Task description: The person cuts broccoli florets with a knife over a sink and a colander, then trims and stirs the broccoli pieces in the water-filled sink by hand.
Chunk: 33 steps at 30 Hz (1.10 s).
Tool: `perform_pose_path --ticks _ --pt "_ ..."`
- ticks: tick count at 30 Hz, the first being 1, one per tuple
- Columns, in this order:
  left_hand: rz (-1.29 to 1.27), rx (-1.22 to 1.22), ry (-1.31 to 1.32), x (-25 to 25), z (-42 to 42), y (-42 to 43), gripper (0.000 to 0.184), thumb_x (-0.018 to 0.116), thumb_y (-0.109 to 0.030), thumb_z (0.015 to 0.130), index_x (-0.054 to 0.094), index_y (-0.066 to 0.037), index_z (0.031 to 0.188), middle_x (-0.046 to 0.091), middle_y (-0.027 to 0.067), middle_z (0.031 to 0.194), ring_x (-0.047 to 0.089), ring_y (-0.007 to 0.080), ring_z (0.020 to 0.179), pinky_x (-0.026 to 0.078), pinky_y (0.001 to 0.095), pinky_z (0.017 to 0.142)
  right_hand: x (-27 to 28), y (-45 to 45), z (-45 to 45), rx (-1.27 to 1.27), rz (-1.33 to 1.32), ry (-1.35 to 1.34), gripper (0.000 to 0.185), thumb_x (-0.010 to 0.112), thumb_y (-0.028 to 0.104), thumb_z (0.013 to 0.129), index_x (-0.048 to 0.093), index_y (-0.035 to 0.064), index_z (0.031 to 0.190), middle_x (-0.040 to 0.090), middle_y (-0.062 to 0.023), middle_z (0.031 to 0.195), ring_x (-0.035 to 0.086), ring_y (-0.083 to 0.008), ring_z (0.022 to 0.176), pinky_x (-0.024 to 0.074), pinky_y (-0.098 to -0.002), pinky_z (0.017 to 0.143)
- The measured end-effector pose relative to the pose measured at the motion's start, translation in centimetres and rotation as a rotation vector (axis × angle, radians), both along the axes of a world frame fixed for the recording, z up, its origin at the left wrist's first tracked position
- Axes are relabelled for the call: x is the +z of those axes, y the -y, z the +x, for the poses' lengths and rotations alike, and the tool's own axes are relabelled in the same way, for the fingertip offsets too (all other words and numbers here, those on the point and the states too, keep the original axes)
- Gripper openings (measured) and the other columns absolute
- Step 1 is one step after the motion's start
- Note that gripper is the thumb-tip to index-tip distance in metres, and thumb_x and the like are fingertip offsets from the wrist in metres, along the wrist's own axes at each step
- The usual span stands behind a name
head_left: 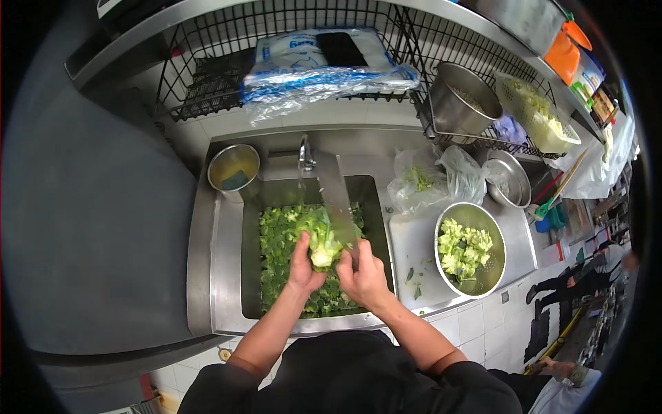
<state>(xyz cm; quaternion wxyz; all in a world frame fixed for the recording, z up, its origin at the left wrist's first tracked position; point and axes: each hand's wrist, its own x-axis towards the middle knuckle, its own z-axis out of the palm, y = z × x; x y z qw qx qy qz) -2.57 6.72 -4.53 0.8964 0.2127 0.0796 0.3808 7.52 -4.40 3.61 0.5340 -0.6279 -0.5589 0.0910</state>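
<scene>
Over the sink (249, 276), my left hand (303, 268) holds a head of broccoli (323, 243) with its pale cut stem towards me. My right hand (364, 276) grips the handle of a broad knife (335, 193), whose blade points away from me along the right side of the broccoli. Beneath both hands, many green florets (276, 262) fill the sink. The faucet (305, 155) stands behind, with a thin stream of water under it.
Right of the sink, a colander (499, 265) of pale green pieces stands on a white board (407, 241). Plastic bags (458, 172) and a metal bowl (514, 183) lie behind. A metal pot (214, 169) stands at the back left. A wire rack (200, 79) hangs above. People are at far right.
</scene>
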Motion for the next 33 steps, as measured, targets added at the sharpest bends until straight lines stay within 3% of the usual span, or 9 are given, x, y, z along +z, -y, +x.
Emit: perform_pose_path --ticks 2,8,10,12,14,17,21,27,33 --pt "0.0 -0.009 -0.099 -0.5 -0.9 -0.1 0.052 0.057 -0.048 0.098 0.056 -0.006 0.129 0.067 0.0086 0.118 0.066 0.0223 0.107 0.052 0.0407 0.096 0.2 0.5 -0.6 -0.018 -0.032 -0.067 0.03 0.059 0.001 0.09 0.05 -0.0049 0.118 0.065 -0.0208 0.072 0.067 -0.0373 0.061 0.0516 -0.0418 0.053" --pt "0.286 -0.001 -0.264 1.5 -3.8 -4.7 0.062 0.07 -0.047 0.091 0.054 -0.002 0.13 0.066 0.009 0.118 0.067 0.0191 0.104 0.056 0.0362 0.089 3.5 0.9 1.3 -0.051 -0.111 0.082 0.03 0.06 0.001 0.089 0.052 -0.003 0.118 0.066 -0.0176 0.073 0.068 -0.032 0.06 0.0523 -0.039 0.054" --pt "0.368 -0.104 -0.28 1.8 -4.4 -5.5 0.074 0.074 -0.053 0.084 0.052 -0.001 0.132 0.066 0.0082 0.118 0.067 0.0187 0.104 0.056 0.0359 0.09 5.1 1.7 1.2 -0.02 -0.06 -0.048 0.032 0.062 0.001 0.088 0.053 -0.0049 0.118 0.067 -0.017 0.072 0.068 -0.031 0.059 0.0527 -0.0384 0.053" --pt "0.4 -0.117 -0.313 2.7 -4.1 -5.9 0.084 0.077 -0.058 0.078 0.051 -0.001 0.134 0.066 0.007 0.117 0.066 0.0175 0.103 0.056 0.034 0.089 6.4 2.5 0.5 -0.031 -0.034 0.046 0.035 0.064 -0.001 0.084 0.054 -0.0055 0.117 0.067 -0.0165 0.073 0.068 -0.0292 0.058 0.053 -0.0378 0.053" --pt "0.524 -0.157 -0.332 3.2 -3.7 -6.1 0.089 0.081 -0.059 0.074 0.052 0.0 0.135 0.065 0.0058 0.117 0.066 0.0156 0.102 0.055 0.0317 0.089 7.3 2.3 -0.7 0.018 0.25 0.292 0.036 0.065 -0.002 0.082 0.055 -0.0051 0.116 0.066 -0.0154 0.071 0.067 -0.0281 0.057 0.0528 -0.0373 0.052" --pt "0.601 -0.149 -0.388 4.7 -3.1 -5.4 0.1 0.081 -0.065 0.067 0.05 0.001 0.137 0.063 0.0085 0.124 0.064 0.0174 0.11 0.053 0.033 0.094 4.3 0.2 -0.8 0.082 -0.045 0.149 0.029 0.065 0.002 0.084 0.056 0.0006 0.112 0.064 -0.0177 0.07 0.065 -0.0336 0.057 0.0521 -0.0418 0.052" --pt "0.626 -0.101 -0.408 3.6 -3.1 -5.9 0.082 0.083 -0.05 0.076 0.055 0.0 0.135 0.067 0.0058 0.118 0.065 0.0148 0.103 0.054 0.0323 0.091 3.9 -0.2 0.2 0.003 0.008 0.134 0.027 0.064 0.003 0.086 0.055 0.0023 0.111 0.063 -0.0185 0.07 0.065 -0.0361 0.057 0.051 -0.0428 0.051" --pt "0.467 -0.075 -0.356 4.7 -3.1 -4.7 0.09 0.084 -0.054 0.069 0.055 0.0 0.134 0.068 0.0068 0.116 0.066 0.0165 0.103 0.055 0.033 0.091 5.7 2.2 0.0 -0.091 0.064 0.05 0.026 0.06 0.001 0.089 0.056 -0.0004 0.114 0.061 -0.0136 0.065 0.065 -0.0282 0.054 0.0517 -0.0375 0.052" --pt "0.459 -0.056 -0.441 3.0 -2.9 -4.5 0.082 0.074 -0.061 0.077 0.055 -0.003 0.132 0.067 0.0063 0.118 0.066 0.0181 0.104 0.055 0.0351 0.091 1.6 -0.1 0.7 -0.095 -0.02 0.116 0.025 0.061 0.003 0.088 0.053 0.0001 0.111 0.062 -0.019 0.067 0.065 -0.0368 0.057 0.0499 -0.0454 0.05"
